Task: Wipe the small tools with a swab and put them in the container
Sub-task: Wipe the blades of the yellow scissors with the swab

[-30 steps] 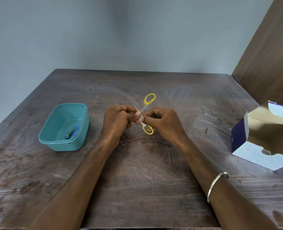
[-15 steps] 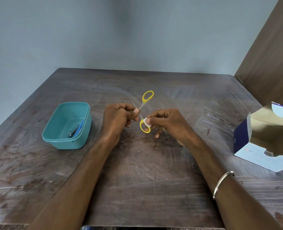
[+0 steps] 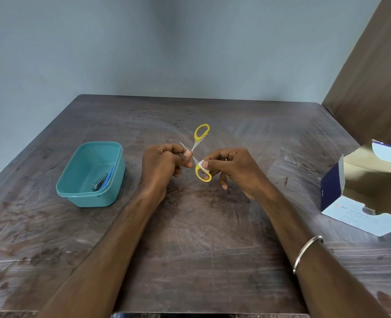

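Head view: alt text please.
Left hand holds open yellow-handled scissors while right hand rubs a white swab on them. Teal container at left holds a nail clipper.

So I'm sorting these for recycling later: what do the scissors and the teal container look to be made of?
The scissors: yellow handle loops look like glossy moulded plastic; the thin pale blades catch light like bare metal, likely steel. The teal container: one even colour, rounded corners and a rolled rim suggest moulded plastic with a satin sheen. Neither can be confirmed by look alone.
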The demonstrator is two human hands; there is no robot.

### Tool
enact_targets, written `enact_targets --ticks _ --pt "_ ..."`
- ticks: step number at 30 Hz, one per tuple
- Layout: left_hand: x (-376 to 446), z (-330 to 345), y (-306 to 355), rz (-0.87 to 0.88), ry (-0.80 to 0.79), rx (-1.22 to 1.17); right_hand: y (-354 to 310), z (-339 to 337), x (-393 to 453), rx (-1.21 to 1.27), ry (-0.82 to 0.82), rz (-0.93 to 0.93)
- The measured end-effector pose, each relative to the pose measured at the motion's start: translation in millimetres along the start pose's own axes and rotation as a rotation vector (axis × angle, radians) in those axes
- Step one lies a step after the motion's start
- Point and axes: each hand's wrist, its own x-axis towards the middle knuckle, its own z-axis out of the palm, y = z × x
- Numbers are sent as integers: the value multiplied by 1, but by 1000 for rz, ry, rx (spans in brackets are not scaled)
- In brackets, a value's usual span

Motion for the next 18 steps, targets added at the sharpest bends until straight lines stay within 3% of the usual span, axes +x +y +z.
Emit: enact_targets --ticks 4,12,18 --pt "-2 2 0 4 -10 -10 2 -2 0 -5 40 -1" --pt "-5 7 -1 24 -59 7 4 17 2 210 331 -8" --pt "-7 9 -2 43 -60 4 6 26 -1 194 355 -19"
